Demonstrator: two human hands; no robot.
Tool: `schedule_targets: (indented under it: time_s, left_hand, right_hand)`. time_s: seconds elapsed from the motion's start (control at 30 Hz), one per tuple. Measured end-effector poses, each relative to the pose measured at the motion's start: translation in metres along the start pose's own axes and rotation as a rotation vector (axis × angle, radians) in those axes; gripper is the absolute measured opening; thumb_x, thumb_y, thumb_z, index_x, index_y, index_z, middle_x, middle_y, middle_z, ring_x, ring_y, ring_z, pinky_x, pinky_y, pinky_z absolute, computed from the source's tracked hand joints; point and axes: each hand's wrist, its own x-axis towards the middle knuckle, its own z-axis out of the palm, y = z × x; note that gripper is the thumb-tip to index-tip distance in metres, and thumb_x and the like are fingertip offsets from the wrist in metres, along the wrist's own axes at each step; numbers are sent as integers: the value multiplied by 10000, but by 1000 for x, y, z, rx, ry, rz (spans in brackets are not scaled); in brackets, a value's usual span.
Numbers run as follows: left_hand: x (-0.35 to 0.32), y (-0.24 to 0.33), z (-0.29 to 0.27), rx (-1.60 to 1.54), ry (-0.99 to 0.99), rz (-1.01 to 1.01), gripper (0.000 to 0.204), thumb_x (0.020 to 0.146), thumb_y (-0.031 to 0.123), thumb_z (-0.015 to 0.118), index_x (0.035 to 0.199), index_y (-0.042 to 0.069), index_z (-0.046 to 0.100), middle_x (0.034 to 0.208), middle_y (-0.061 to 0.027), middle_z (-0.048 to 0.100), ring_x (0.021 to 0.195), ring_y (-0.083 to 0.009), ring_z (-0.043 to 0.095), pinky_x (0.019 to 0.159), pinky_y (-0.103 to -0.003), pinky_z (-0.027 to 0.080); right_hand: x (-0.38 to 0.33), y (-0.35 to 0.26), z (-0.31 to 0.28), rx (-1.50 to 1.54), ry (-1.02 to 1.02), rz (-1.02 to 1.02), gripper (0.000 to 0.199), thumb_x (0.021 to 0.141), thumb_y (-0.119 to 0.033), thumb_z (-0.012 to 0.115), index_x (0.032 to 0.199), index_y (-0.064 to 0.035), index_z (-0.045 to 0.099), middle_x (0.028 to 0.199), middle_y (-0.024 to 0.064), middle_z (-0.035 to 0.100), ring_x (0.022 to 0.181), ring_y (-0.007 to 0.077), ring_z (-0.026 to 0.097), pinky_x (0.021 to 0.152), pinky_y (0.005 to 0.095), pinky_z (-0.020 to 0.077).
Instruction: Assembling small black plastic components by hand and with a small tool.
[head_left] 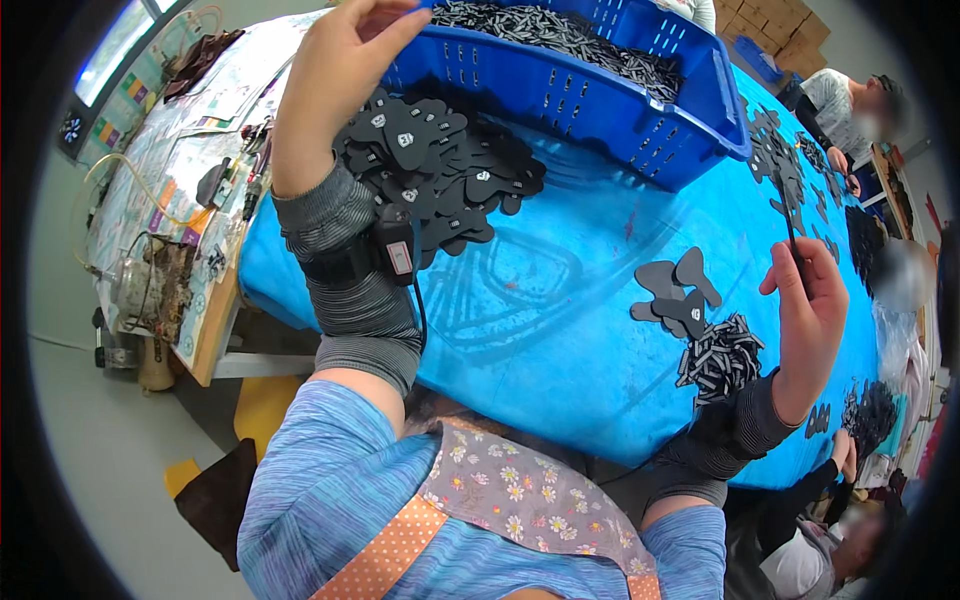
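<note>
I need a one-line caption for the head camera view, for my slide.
Left hand at the blue crate's rim, right hand holding a thin black strip over the blue table.

The desk (560, 330) is covered with a bright blue sheet. On it stands a blue slotted crate (600, 100) at the far side, with a heap of flat dark cut-out pieces (450, 165) just beside it. Nearer lie a few flat dark pieces (675, 290), touching a small pile of short dark strips (722, 358). More dark cut-outs (785, 165) spread along the right edge.
</note>
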Motion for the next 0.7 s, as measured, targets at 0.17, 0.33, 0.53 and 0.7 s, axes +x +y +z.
schedule_targets:
  time_s: [0.17,0.33,0.53,0.7]
  left_hand:
    - [-8,54,17,-102,-211,152,124,865,113,581,929,14,620,845,-102,626,675,-153,589,602,-234,507]
    - [-6,32,29,-161,-195,146,156,860,143,598,903,-1,638,790,-4,601,659,-46,471,585,-181,366]
    - [-6,25,22,18,-90,66,163,851,143,606,908,-7,636,764,10,556,679,-56,467,624,-184,366]
    - [-10,26,13,30,29,61,144,861,99,590,954,3,644,798,-8,555,716,-65,476,646,-180,370]
  right_hand:
    - [0,2,-3,-44,17,46,134,844,-97,617,887,17,562,706,8,549,629,65,515,565,185,377]
    - [-2,5,-8,-63,72,59,146,836,-93,623,891,28,562,716,18,562,623,70,522,553,187,378]
    - [4,13,-8,-28,-3,12,181,820,-140,631,853,28,573,655,20,565,594,62,520,516,202,388]
    - [4,19,-15,-230,-28,-80,192,800,-172,630,858,6,591,606,69,551,529,116,515,468,250,380]
